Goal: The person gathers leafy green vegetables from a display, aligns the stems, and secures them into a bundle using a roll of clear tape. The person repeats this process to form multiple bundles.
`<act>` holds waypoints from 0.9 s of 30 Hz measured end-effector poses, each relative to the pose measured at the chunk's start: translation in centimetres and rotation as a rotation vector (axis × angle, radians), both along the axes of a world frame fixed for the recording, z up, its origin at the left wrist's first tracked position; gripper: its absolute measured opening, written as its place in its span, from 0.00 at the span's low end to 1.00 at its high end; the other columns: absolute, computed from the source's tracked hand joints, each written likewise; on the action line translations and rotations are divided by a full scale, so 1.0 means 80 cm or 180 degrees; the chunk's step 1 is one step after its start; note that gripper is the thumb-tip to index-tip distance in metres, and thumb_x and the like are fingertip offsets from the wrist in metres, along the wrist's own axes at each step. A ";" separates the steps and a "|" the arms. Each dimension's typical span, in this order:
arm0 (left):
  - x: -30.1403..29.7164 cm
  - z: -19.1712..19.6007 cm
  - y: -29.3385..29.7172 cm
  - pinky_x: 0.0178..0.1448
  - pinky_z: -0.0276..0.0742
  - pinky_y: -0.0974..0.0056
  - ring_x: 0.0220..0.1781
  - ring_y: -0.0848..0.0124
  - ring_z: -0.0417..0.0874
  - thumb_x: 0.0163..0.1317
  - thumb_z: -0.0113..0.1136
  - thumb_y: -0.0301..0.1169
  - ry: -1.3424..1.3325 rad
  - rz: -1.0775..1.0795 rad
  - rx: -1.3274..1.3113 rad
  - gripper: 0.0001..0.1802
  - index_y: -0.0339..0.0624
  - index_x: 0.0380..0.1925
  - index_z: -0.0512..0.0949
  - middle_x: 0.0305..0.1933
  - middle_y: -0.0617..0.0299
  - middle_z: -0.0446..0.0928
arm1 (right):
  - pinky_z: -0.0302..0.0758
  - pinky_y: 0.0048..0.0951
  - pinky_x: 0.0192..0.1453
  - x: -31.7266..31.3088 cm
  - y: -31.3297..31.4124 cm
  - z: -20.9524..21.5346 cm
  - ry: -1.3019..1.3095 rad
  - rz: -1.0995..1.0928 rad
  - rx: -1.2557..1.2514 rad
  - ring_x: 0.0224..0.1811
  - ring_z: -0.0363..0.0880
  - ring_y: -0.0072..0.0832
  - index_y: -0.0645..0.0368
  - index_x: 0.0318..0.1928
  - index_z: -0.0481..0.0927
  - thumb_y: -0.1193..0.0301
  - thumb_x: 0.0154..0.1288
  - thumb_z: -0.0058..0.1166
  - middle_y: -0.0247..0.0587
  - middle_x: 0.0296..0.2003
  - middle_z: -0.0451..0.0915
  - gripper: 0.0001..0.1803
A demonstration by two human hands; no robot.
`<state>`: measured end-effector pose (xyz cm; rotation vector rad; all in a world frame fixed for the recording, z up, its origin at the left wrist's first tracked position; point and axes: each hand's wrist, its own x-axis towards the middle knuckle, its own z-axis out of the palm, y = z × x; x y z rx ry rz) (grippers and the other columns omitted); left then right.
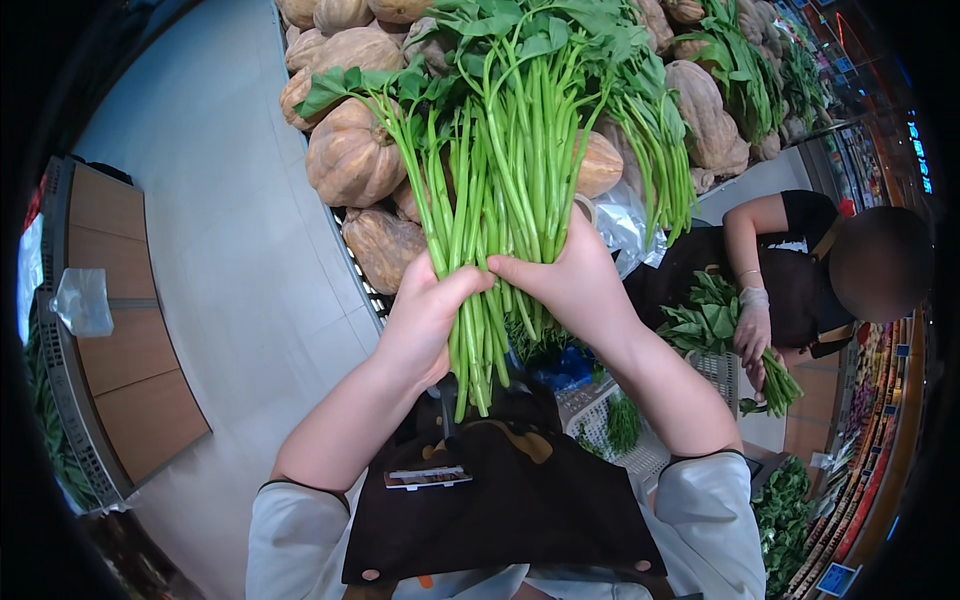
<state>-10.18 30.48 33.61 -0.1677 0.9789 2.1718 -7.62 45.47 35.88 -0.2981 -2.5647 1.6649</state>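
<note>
Between my two hands I hold a big bunch of long-stemmed leafy greens (530, 150) above the pumpkins, leaves pointing away and cut stem ends toward my apron. My left hand (425, 310) is closed round the left part of the stems, its thumb laid across them. On the other side, my right hand (572, 280) grips the right part, with its thumb tip close to the left thumb. Most of the fingers of both hands are hidden behind the stems. Some stem ends hang lower than others, below my left hand.
Pumpkins (356, 155) fill the stand ahead, with another bunch of greens (655, 160) lying on them. At right, a co-worker's gloved hand (752, 325) holds leafy greens (705, 315). A white basket (650, 450) stands below my right forearm. Pale floor (230, 200) stretches along the left.
</note>
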 end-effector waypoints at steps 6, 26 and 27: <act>-0.003 -0.002 -0.001 0.40 0.78 0.65 0.37 0.71 0.78 0.53 0.49 0.19 -0.0413 0.0071 0.0238 0.14 0.35 0.42 0.69 0.37 0.59 0.75 | 0.72 0.27 0.50 0.002 0.004 0.000 -0.0372 -0.0081 -0.1205 0.44 0.76 0.25 0.66 0.50 0.68 0.75 0.50 0.63 0.42 0.43 0.77 0.26; 0.003 0.014 0.012 0.47 0.74 0.65 0.43 0.70 0.76 0.57 0.48 0.23 -0.0365 0.0177 0.0148 0.15 0.35 0.46 0.68 0.43 0.57 0.74 | 0.73 0.35 0.48 0.017 0.001 0.026 -0.0327 0.0438 0.0153 0.45 0.78 0.42 0.66 0.49 0.65 0.69 0.47 0.64 0.54 0.41 0.77 0.30; 0.004 0.015 0.012 0.47 0.74 0.65 0.43 0.70 0.76 0.56 0.48 0.23 -0.0411 0.0174 0.0179 0.15 0.35 0.46 0.68 0.43 0.57 0.74 | 0.73 0.35 0.48 0.018 0.000 0.026 -0.0311 0.0437 0.0107 0.45 0.78 0.42 0.66 0.49 0.65 0.69 0.46 0.64 0.54 0.41 0.77 0.31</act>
